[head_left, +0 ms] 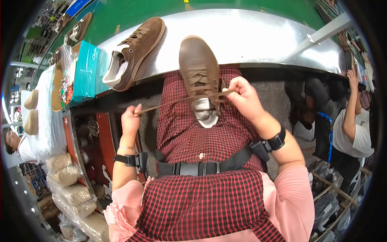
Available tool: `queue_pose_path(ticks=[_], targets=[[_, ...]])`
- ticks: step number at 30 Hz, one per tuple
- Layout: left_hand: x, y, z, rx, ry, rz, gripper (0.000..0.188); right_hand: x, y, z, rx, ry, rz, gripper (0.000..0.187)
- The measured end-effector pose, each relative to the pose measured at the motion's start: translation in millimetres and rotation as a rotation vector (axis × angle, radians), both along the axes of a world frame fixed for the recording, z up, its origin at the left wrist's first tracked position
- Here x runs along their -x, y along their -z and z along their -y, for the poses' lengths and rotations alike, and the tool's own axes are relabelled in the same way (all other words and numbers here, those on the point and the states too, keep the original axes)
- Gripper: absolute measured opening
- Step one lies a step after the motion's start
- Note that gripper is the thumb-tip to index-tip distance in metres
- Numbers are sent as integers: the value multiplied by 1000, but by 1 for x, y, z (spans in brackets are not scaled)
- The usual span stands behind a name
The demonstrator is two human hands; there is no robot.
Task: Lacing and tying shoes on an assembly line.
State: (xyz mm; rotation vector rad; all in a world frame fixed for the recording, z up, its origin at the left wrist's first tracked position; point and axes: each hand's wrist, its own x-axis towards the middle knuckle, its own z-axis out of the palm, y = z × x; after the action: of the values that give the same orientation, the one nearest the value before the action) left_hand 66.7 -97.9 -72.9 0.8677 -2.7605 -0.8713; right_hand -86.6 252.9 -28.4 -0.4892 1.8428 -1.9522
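Observation:
A brown low-top sneaker (196,54) rests with its toe on the metal bench edge and its heel toward my lap. Its lower eyelets are laced, while the opening shows a pale tongue and lining. A flat brown shoelace (168,103) stretches taut across the shoe's upper part. Out to the left, my left hand (131,120) is closed on one stretch of the lace. My right hand (244,100) pinches the lace just right of the shoe's opening. A matching brown sneaker (142,43), with its laces in place, lies on the bench to the left.
The shiny metal bench (250,38) runs across in front of me. At left stand a teal box (86,68) holding plastic-wrapped items and a red-sided shelf (105,141). Bagged tan shoe forms (70,177) are stacked below. A co-worker (354,127) sits at right.

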Motion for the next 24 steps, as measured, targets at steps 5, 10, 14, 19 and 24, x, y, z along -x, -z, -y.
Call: queue_pose_path(ticks=[5,10,14,19,24], targets=[[-2,7,-19,29,36,88,44,43,-19,-14,-282,236,-975,14],[-3,25,-11,-153,42,265,47,19,-15,10,620,3,400,29],[-12,18,-3,-78,57,296,47,32,-18,-32,-536,-101,-1029,34],[0,19,-21,-155,89,338,44,70,-12,-65,-275,600,-338,24],[-11,30,-8,-148,103,417,46,46,-44,-55,387,297,374,30]])
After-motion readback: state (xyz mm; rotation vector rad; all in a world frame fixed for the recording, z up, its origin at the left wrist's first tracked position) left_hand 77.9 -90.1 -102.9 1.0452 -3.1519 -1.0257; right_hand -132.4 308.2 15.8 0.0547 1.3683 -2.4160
